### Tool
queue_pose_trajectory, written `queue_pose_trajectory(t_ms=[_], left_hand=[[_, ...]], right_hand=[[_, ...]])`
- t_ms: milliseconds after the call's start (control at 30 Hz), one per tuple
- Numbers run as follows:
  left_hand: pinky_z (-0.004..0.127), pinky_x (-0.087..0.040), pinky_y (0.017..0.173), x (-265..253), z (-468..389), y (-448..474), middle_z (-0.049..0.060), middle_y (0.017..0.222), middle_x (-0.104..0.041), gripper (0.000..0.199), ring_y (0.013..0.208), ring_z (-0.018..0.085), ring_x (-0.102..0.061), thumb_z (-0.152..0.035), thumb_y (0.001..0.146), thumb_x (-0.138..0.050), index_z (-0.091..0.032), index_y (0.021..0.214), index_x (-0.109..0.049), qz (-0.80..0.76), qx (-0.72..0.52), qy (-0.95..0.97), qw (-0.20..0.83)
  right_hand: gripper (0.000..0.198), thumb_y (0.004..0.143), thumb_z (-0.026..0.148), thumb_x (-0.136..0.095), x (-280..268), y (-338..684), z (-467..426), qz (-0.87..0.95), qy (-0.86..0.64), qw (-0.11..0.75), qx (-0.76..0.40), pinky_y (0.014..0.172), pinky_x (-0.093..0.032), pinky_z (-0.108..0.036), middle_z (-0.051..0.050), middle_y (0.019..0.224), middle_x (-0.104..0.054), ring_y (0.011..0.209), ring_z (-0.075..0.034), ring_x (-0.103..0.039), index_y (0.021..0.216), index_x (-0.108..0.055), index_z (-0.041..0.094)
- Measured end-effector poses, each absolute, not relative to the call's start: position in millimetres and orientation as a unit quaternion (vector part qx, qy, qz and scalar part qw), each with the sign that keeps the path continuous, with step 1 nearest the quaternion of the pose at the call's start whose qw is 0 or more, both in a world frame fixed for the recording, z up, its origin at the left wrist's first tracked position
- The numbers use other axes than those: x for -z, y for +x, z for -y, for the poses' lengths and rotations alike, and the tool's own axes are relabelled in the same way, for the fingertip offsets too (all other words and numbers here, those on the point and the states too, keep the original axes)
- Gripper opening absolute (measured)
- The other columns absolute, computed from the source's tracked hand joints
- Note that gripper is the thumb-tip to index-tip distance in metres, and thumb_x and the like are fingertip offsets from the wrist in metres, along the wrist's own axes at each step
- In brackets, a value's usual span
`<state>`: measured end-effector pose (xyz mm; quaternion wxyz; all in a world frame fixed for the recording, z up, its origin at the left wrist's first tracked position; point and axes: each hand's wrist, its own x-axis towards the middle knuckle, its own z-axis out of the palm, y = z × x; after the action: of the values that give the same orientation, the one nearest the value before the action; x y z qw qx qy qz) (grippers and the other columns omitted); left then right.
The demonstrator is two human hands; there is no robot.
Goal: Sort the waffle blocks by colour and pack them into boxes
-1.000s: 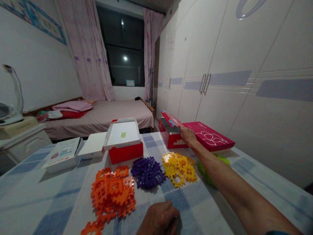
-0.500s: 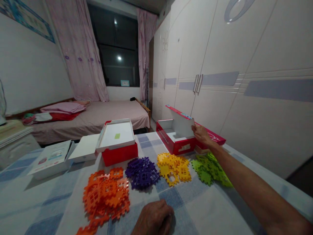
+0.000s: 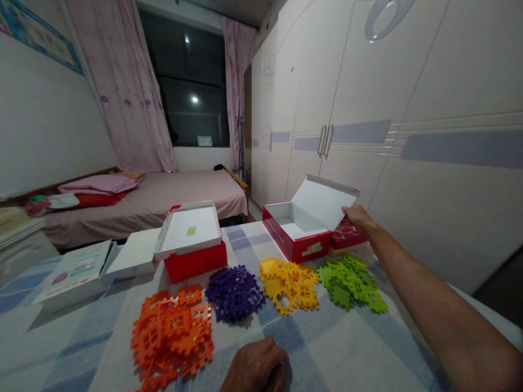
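My right hand (image 3: 356,216) reaches forward and grips the edge of the hinged lid (image 3: 322,198) of a red box (image 3: 300,242). The lid leans back toward the right, and its white inside shows. At the front of the table, my left hand (image 3: 258,363) rests on the cloth in a loose fist, with nothing visible in it. Between the hands and the boxes lie heaps of flat, notched plastic building pieces: orange pieces (image 3: 175,332), purple pieces (image 3: 235,293), yellow pieces (image 3: 289,284) and green pieces (image 3: 350,280).
A dark red box (image 3: 345,237) sits right of the opened one. To the left are a red box with a white tray-like lid (image 3: 188,231), a white box (image 3: 133,253) and a printed white box (image 3: 77,272). Behind the checked tablecloth (image 3: 286,332) stand a bed (image 3: 192,190) and wardrobe (image 3: 347,152).
My right hand has swung the box lid back and to the right, opening it wider. My left fist stays in place. The view has shifted slightly.
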<state>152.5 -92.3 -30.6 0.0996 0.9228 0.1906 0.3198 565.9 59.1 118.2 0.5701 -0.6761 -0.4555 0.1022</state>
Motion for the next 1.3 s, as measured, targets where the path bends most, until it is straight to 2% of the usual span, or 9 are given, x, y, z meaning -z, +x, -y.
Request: queue_pose_trajectory(t_ms=[200,367,600,900,1033,1100,1200,1300], left_hand=[[0.02,-0.036,0.049,32,92,153,0.002,0.063,-0.061,0.022,0.055,0.011,-0.058,-0.003,0.07,-0.045,-0.019,0.076,-0.059,-0.193,-0.315,0.924,0.099],[0.02,-0.037,0.049,34,91,153,0.001,0.063,-0.062,0.022,0.055,0.011,-0.059,-0.003,0.069,-0.045,-0.019,0.076,-0.059,-0.188,-0.319,0.926,0.08],[0.019,-0.037,0.05,35,91,153,0.001,0.064,-0.062,0.022,0.056,0.011,-0.059,-0.002,0.069,-0.045,-0.019,0.076,-0.058,-0.192,-0.319,0.923,0.095],[0.019,-0.035,0.048,34,90,155,0.0,0.063,-0.061,0.024,0.054,0.011,-0.059,-0.002,0.066,-0.044,-0.02,0.077,-0.057,-0.191,-0.328,0.922,0.083],[0.019,-0.035,0.05,36,90,155,0.0,0.063,-0.061,0.023,0.055,0.01,-0.058,-0.002,0.068,-0.045,-0.02,0.078,-0.056,-0.187,-0.325,0.923,0.089],[0.019,-0.035,0.05,36,89,154,0.0,0.063,-0.06,0.022,0.055,0.01,-0.058,-0.003,0.069,-0.046,-0.02,0.078,-0.055,-0.185,-0.33,0.921,0.091],[0.019,-0.034,0.049,36,90,154,0.0,0.063,-0.06,0.023,0.054,0.01,-0.057,-0.002,0.067,-0.046,-0.021,0.078,-0.055,-0.186,-0.336,0.919,0.091],[0.02,-0.034,0.049,34,91,153,0.0,0.063,-0.061,0.022,0.055,0.01,-0.057,-0.002,0.069,-0.045,-0.02,0.077,-0.056,-0.187,-0.33,0.921,0.087]], right_hand=[[0.011,0.077,0.012,-0.053,-116,570,-56,0.37,-0.689,0.584,-0.218,0.055,-0.053,-0.028,0.0,0.049,-0.056,0.052,-0.016,-0.059,0.068,-0.053,0.019],[0.018,0.076,0.01,-0.055,-115,568,-46,0.316,-0.693,0.594,-0.259,0.052,-0.052,-0.027,0.002,0.044,-0.05,0.048,-0.014,-0.055,0.063,-0.048,0.02],[0.016,0.077,0.011,-0.057,-112,571,-38,0.293,-0.684,0.606,-0.283,0.048,-0.051,-0.023,0.006,0.041,-0.043,0.043,-0.011,-0.047,0.068,-0.048,0.02],[0.018,0.079,0.015,-0.061,-105,574,-33,0.287,-0.691,0.604,-0.275,0.047,-0.051,-0.02,0.008,0.043,-0.04,0.039,-0.007,-0.039,0.068,-0.047,0.02],[0.013,0.085,0.023,-0.055,-97,572,-28,0.272,-0.716,0.595,-0.245,0.044,-0.051,-0.023,0.004,0.048,-0.048,0.041,-0.01,-0.049,0.073,-0.05,0.019],[0.018,0.087,0.031,-0.052,-90,570,-22,0.27,-0.728,0.59,-0.221,0.042,-0.05,-0.024,-0.001,0.054,-0.055,0.043,-0.013,-0.055,0.076,-0.053,0.017],[0.028,0.089,0.039,-0.045,-75,564,-8,0.28,-0.746,0.578,-0.177,0.042,-0.048,-0.025,-0.004,0.058,-0.058,0.044,-0.014,-0.057,0.079,-0.056,0.015],[0.029,0.087,0.038,-0.043,-56,559,12,0.297,-0.766,0.558,-0.117,0.048,-0.05,-0.028,-0.007,0.068,-0.064,0.049,-0.015,-0.058,0.089,-0.058,0.014]])
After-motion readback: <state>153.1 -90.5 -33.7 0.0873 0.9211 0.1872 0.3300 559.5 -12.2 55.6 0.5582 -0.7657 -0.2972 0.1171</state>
